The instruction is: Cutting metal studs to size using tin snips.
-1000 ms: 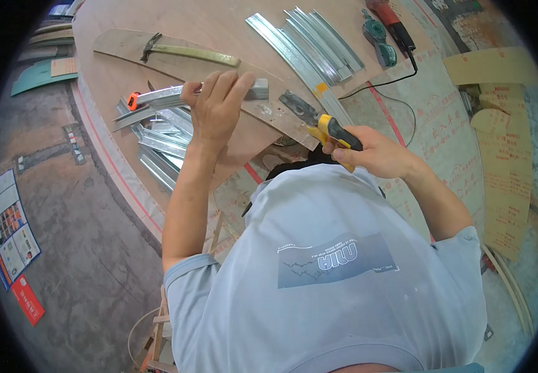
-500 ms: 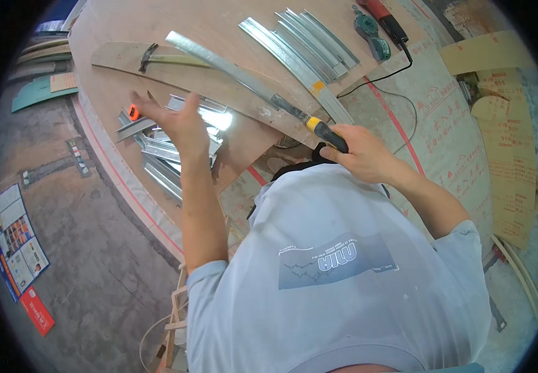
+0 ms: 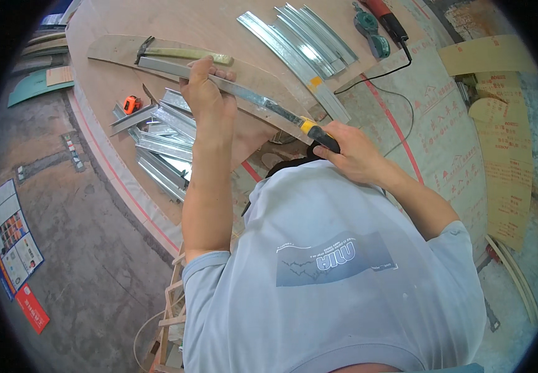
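My left hand (image 3: 208,93) is closed around a long galvanised metal channel (image 3: 169,68), which runs diagonally over the pale curved board (image 3: 110,48). My right hand (image 3: 353,152) grips yellow-and-black tin snips (image 3: 311,128), their dark jaws at the channel's lower right end. Behind the channel a hammer (image 3: 216,57) with a pale handle lies on the board. Left of my left arm are a loose pile of shorter channels (image 3: 157,147) and an orange tape measure (image 3: 131,105).
The plywood table (image 3: 113,18) also carries several long channels (image 3: 300,43) at the back, a green tool (image 3: 368,31) and a corded red-and-black power tool (image 3: 388,18). A small wooden frame (image 3: 174,292) stands lower left; curved yellow sheets (image 3: 499,155) lie to the right.
The channel was raised in my left hand, then released as that hand opened; now my left hand grips it again, farther along. The snips moved onto the channel's right end.
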A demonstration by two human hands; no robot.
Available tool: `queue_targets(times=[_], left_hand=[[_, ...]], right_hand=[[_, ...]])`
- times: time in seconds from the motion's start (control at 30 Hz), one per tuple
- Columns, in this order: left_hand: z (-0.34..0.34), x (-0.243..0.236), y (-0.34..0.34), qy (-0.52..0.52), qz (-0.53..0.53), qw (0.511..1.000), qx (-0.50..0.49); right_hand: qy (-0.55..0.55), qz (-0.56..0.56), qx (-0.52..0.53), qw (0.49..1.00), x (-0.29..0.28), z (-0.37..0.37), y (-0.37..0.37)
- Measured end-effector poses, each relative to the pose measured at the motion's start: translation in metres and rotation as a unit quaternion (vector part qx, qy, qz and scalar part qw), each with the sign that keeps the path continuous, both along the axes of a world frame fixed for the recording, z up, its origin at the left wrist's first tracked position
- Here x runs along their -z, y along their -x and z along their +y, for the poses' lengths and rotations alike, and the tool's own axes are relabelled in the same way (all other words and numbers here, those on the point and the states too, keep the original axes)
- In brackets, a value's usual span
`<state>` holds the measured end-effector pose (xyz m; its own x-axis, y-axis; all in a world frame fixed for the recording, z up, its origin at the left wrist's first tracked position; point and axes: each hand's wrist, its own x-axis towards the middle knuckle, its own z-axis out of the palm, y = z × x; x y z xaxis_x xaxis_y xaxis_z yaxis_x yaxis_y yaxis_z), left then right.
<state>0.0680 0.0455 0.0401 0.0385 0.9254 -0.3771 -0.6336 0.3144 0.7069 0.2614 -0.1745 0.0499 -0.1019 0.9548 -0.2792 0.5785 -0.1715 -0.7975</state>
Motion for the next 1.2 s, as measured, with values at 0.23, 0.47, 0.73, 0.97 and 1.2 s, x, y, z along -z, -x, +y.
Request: queue_targets(times=[0.23, 0.47, 0.73, 0.97, 1.2], left_hand=[[-0.004, -0.004, -0.004, -0.003, 0.008, 1.000, 0.011], [-0.005, 0.001, 0.000, 0.003, -0.004, 1.000, 0.014], [-0.058, 0.018, -0.030, -0.368, 0.548, 0.750, 0.035], [-0.037, 0.030, -0.014, -0.315, 0.292, 0.903, -0.017], [-0.013, -0.001, 0.042, -0.049, -0.055, 0.997, 0.015]], right_hand=[[0.014, 0.015, 0.005, 1.000, -0.004, 0.002, -0.002], [-0.008, -0.010, -0.019, 1.000, -0.001, 0.006, -0.004], [0.113, -0.051, 0.015, 0.992, 0.007, 0.031, -0.012], [0.095, -0.097, -0.042, 0.990, 0.008, 0.028, -0.021], [0.308, 0.295, 0.029, 0.904, -0.001, 0.022, -0.046]])
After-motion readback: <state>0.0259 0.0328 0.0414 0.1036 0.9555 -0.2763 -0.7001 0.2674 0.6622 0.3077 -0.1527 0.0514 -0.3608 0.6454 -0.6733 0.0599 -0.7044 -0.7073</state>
